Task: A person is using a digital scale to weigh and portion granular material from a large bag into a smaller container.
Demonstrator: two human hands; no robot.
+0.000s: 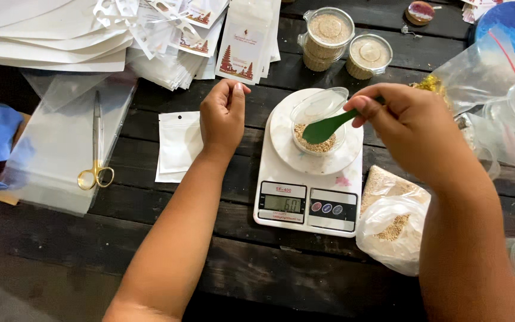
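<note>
Dark wooden planks made up the table (150,197), and the head camera looked straight down on it. Near the middle stood a white kitchen scale (305,197) with its display facing the person, so the reading could be seen while working. A small clear cup (319,122) sat on the round weighing plate, its lid hinged back and out of the way, and a thin layer of pale grain (314,142) lay in its bottom.

The right hand (415,134) pinched the handle of a green spoon (324,128) between thumb and fingers, the blade dipping into the cup over the grain; the grip was tight and high on the handle, which suited small, careful portions. The left hand (225,116) rested on the table just left of the scale, fingers curled into a loose fist and holding nothing that could be seen, clear of the plate so it added no weight.

Just right of the scale lay an open plastic bag of grain (391,229), close to the spoon hand. Two filled, lidded cups (344,42) stood behind the scale, apart from the one being worked. Left of the fist lay a small white pouch (177,146); further left, scissors (96,149) rested on clear bags, with printed white packets (242,42) stacked along the far edge.
</note>
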